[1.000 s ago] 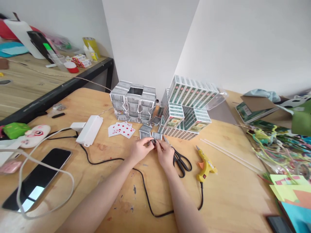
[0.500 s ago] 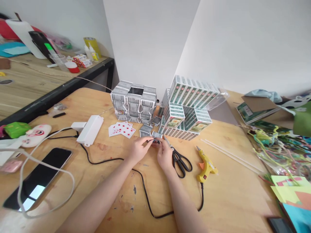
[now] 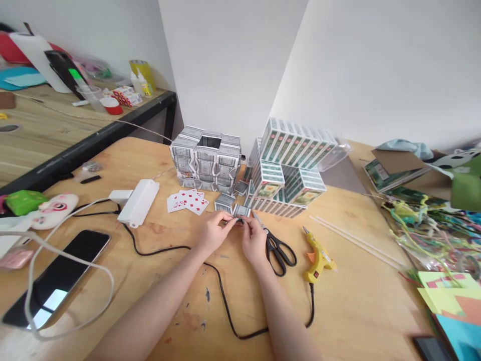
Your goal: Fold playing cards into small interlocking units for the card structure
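Note:
My left hand (image 3: 214,233) and my right hand (image 3: 254,239) meet above the middle of the table, fingertips pinched on a small dark bent piece (image 3: 239,221). It looks like a playing card, but fingers cover most of it. Just beyond them lie grey-patterned folded cards (image 3: 224,201). Several face-up red diamond cards (image 3: 188,201) are spread to the left. Behind stands a box-shaped build of grey-patterned cards (image 3: 206,159) with a square opening on top. Black-handled scissors (image 3: 278,250) lie beside my right hand, their blade tips near its fingers.
Green-and-white card boxes (image 3: 287,170) are stacked at the back. A yellow glue gun (image 3: 317,258) lies to the right, its black cord (image 3: 225,296) passing under my forearms. Clear glue sticks (image 3: 356,242) lie farther right. At left are a white power box (image 3: 139,203) and a phone (image 3: 56,278).
The dark piece has turned slightly between my fingers, and both hands have shifted a little. The view has moved marginally; the other things lie as before.

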A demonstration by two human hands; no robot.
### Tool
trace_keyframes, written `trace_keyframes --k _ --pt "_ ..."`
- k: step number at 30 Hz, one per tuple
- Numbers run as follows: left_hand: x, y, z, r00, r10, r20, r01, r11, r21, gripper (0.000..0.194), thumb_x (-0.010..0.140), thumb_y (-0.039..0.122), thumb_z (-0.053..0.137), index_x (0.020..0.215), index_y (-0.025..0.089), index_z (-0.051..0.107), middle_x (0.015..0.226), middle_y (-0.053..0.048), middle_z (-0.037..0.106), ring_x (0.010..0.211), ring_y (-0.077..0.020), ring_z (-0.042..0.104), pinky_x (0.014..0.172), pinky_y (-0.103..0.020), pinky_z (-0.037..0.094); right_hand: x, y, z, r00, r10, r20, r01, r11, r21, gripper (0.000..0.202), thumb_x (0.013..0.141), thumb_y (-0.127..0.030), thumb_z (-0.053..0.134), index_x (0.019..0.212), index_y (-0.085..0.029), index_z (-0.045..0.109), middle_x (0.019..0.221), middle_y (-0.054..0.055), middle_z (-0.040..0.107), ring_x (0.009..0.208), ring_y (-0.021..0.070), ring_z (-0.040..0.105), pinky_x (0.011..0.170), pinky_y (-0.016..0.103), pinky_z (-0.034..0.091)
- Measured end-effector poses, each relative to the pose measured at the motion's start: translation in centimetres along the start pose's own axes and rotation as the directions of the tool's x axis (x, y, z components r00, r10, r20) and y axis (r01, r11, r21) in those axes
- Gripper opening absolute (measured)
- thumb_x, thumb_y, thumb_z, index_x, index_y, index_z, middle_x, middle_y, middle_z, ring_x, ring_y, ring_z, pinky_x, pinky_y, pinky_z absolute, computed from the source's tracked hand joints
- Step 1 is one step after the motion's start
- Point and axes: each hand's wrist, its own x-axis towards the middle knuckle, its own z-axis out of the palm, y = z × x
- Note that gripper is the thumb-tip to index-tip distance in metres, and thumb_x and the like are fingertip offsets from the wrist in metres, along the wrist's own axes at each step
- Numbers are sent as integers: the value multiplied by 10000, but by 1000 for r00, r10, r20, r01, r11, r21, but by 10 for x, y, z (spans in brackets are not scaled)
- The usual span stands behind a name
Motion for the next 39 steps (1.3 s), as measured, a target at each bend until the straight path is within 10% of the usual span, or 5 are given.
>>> trace_keyframes --k 28,39 --pt "-6 2 -7 990 -97 98 94 995 43 274 774 186 519 1015 230 640 980 -9 692 874 -144 651 806 -255 532 0 0 0 996 77 -41 -77 997 4 153 835 -320 472 826 -203 570 784 39 675 698 164 653 679 283 516" --pt "-7 -4 -9 991 -89 101 81 994 79 230 770 207 532 944 194 682 810 -26 720 640 -126 651 648 -218 537 3 1 1 992 110 -60 -108 993 36 171 823 -330 477 814 -195 580 766 40 676 687 160 651 671 270 520"
